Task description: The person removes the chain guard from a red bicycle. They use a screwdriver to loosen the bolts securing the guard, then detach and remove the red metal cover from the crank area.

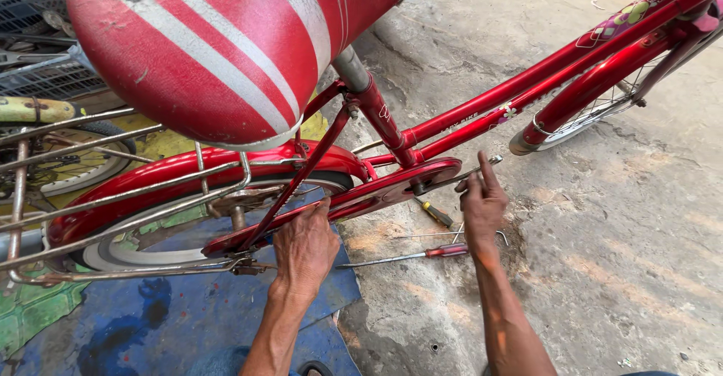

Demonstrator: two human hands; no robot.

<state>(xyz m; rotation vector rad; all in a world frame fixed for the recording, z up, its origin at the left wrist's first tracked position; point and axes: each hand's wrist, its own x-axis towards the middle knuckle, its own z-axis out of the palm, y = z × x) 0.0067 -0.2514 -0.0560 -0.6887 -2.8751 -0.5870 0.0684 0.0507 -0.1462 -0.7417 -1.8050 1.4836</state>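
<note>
A red bicycle stands in front of me, its red saddle [218, 44] with white stripes close to the camera. My left hand [305, 248] rests on the lower frame stay beside the rear wheel [143, 252], fingers curled against the red chain guard [392, 189]. My right hand [482, 199] grips the crank arm [482, 166] at the front end of the chain guard. A red-handled screwdriver [422, 255] lies on the ground between my hands. A yellow-handled screwdriver [435, 213] lies just behind it, under the guard.
A blue mat [188, 323] lies under the rear wheel on cracked concrete. A metal rear rack [98, 195] spans the red mudguard. The front wheel [595, 108] shows at upper right. Grey crates [38, 59] and another bicycle's parts sit at far left.
</note>
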